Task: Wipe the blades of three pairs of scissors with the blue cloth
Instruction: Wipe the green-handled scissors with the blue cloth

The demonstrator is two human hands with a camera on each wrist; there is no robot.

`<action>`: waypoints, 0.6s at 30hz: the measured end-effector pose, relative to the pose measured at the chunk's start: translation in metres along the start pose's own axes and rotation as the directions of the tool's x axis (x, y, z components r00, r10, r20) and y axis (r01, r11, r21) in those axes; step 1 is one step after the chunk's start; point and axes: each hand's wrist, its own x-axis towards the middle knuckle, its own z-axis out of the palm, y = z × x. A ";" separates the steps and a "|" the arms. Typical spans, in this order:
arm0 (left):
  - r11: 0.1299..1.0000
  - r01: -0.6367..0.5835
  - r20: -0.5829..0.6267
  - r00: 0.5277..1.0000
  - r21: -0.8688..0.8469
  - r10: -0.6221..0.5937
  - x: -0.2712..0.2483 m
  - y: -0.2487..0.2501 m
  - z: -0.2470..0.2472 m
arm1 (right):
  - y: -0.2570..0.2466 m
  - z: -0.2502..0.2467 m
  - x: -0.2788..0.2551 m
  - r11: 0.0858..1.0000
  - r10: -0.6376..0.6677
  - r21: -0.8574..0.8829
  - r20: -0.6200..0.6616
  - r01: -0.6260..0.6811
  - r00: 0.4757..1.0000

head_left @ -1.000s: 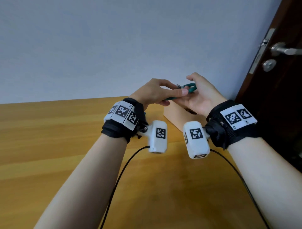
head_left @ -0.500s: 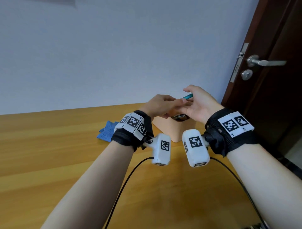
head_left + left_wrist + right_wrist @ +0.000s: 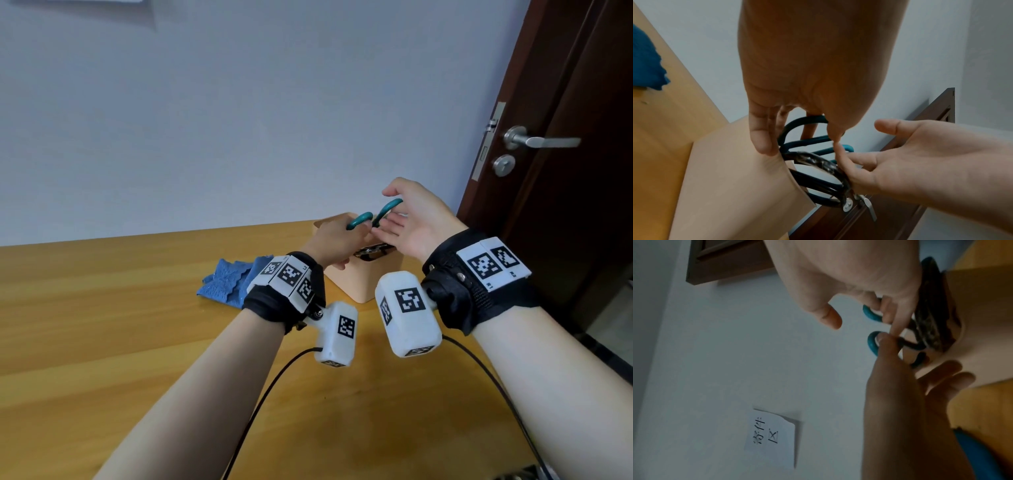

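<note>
Teal-handled scissors [image 3: 359, 219] stand handles-up above a beige box [image 3: 363, 284] at the table's far right. My left hand [image 3: 363, 228] pinches one teal loop [image 3: 805, 121] between thumb and forefinger. Beside it, my right hand [image 3: 387, 226] is spread, palm facing left, its straight fingers touching the other teal loop [image 3: 869, 314]. The blades are hidden behind the hands and box. Black-handled scissors [image 3: 818, 162] sit in the box. The blue cloth [image 3: 233, 281] lies crumpled on the table left of the box.
The wooden table [image 3: 102, 342] meets a pale wall at the back. A dark door with a metal handle [image 3: 541, 140] stands to the right. A paper note [image 3: 770, 436] hangs on the wall. Black cables [image 3: 260, 404] trail from both wrists.
The view has tilted down and the cloth and box now show. The teal handles now stand spread apart above the box. My right hand has opened its fingers.
</note>
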 end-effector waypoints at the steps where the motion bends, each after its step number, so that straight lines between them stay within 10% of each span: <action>1: 1.000 0.000 0.015 1.000 0.025 0.000 -0.001 -0.001 0.000 | -0.001 0.002 -0.001 1.000 -0.024 -0.010 -0.033 0.024 0.999; 10: 1.000 -0.017 -0.016 1.000 -0.020 0.017 -0.012 -0.018 -0.018 | -0.009 0.020 -0.013 0.974 -0.207 -0.143 -0.253 0.175 0.945; 18: 0.990 0.141 -0.242 0.961 0.022 -0.132 -0.033 -0.083 -0.108 | 0.046 0.073 -0.014 0.980 -0.078 -0.180 0.053 0.087 0.996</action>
